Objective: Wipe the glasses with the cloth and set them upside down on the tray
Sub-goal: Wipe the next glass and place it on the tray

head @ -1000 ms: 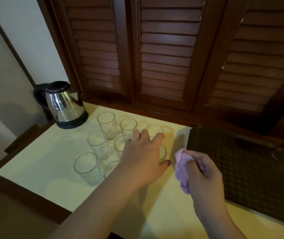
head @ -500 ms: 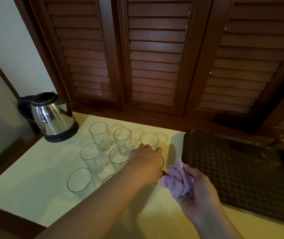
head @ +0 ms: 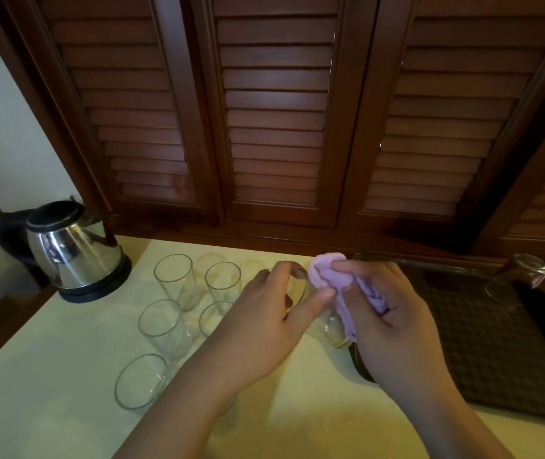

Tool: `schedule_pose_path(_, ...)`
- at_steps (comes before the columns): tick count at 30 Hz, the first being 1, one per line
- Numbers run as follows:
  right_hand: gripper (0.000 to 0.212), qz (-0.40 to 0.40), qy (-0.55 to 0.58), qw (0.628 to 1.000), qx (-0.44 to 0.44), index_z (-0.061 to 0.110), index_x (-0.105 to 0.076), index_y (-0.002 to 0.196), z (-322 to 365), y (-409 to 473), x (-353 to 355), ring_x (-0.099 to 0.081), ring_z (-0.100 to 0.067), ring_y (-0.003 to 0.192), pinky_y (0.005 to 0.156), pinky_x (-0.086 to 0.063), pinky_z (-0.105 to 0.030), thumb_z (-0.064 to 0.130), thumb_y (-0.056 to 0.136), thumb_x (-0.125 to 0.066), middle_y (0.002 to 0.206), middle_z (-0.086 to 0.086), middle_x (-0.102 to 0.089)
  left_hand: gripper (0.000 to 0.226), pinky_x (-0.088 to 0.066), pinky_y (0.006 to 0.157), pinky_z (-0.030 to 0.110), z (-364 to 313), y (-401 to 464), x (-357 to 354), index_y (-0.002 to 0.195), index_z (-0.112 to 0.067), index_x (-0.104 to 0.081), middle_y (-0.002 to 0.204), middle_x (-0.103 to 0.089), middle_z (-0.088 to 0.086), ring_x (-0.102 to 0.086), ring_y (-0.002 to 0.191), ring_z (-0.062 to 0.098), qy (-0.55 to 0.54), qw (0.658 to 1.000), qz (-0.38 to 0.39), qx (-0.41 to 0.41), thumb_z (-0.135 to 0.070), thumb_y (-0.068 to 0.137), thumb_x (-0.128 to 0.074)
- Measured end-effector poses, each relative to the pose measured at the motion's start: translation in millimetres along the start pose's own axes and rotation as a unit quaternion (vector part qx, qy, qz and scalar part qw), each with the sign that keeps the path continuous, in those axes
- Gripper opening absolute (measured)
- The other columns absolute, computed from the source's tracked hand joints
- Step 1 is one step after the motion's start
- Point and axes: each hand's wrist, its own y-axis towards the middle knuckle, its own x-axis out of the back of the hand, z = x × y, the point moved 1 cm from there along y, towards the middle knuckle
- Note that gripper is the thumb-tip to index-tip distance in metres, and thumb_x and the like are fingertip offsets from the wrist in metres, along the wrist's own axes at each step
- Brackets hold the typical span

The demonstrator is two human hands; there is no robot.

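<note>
- The left hand (head: pixel 264 323) grasps a clear glass (head: pixel 317 306), fingers curled over its rim and thumb along its side, lifting it just left of the tray (head: pixel 496 352).
- The right hand (head: pixel 393 319) clutches a bunched lilac cloth (head: pixel 334 276), pressing it against the held glass at the tray's left edge.
- Five more glasses (head: pixel 175 276) stand upright on the pale counter (head: pixel 49 376), well left of the tray.
- One glass (head: pixel 516 279) sits at the tray's far right corner; its orientation is unclear.
- A steel kettle (head: pixel 72 250) stands beyond the glasses, farthest from the tray.
</note>
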Motion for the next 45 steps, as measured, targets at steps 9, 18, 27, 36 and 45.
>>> schedule_pose_path(9, 0.029, 0.003, -0.224, 0.935, 0.275, 0.02, -0.074, 0.129, 7.9, -3.1, 8.5, -0.063, -0.015, 0.109, 0.088, -0.053, -0.03, 0.021, 0.105, -0.056, 0.124, 0.007, -0.062, 0.039, -0.043, 0.06, 0.017, -5.4, -2.9, 8.8, 0.116, -0.048, -0.061, 0.082, -0.069, -0.017, -0.06, 0.069, 0.006, -0.232, 0.964, -0.109, -0.067, -0.075, 0.096, -0.041)
schedule_pose_path(18, 0.029, 0.017, -0.257, 0.888, 0.381, 0.014, -0.073, 0.133, 40.1, -12.4, 13.6, -0.065, -0.02, 0.111, 0.092, -0.052, -0.032, 0.016, 0.107, -0.061, 0.13, -0.001, -0.068, 0.053, -0.054, 0.081, 0.025, -15.0, -13.2, 10.3, 0.123, -0.035, -0.066, 0.108, -0.074, -0.019, -0.072, 0.1, 0.008, -0.291, 0.94, -0.151, -0.09, -0.068, 0.099, -0.032)
schedule_pose_path(27, 0.029, -0.082, -0.31, 0.898, 0.302, 0.01, -0.074, 0.126, 44.3, -0.1, 5.4, -0.061, -0.018, 0.099, 0.08, -0.053, -0.035, 0.014, 0.104, -0.056, 0.117, -0.004, -0.069, 0.064, -0.054, 0.071, 0.027, -27.2, -16.4, 2.2, 0.106, -0.039, -0.07, 0.089, -0.072, -0.015, -0.067, 0.08, 0.004, -0.313, 0.932, -0.178, -0.044, -0.081, 0.091, -0.024)
schedule_pose_path(36, 0.03, 0.021, -0.205, 0.932, 0.298, 0.019, -0.068, 0.134, 46.8, 7.0, 18.2, -0.066, -0.013, 0.113, 0.089, -0.056, -0.032, 0.011, 0.107, -0.056, 0.128, 0.003, -0.066, 0.036, -0.064, 0.09, 0.035, -26.9, -1.0, 25.8, 0.125, -0.04, -0.074, 0.113, -0.081, -0.014, -0.076, 0.108, 0.013, -0.293, 0.937, -0.129, -0.144, -0.057, 0.1, -0.055)
schedule_pose_path(45, 0.035, 0.13, 0.454, 0.814, -0.337, -0.013, -0.064, 0.113, 52.1, 10.2, 27.1, -0.059, -0.021, 0.055, 0.043, -0.048, -0.022, 0.018, 0.104, -0.05, 0.08, -0.019, -0.059, 0.036, -0.056, 0.071, 0.02, -34.1, 5.2, 35.0, 0.125, -0.024, -0.064, 0.093, -0.073, -0.007, -0.068, 0.082, 0.002, -0.358, 0.897, -0.116, -0.23, -0.044, 0.105, -0.041)
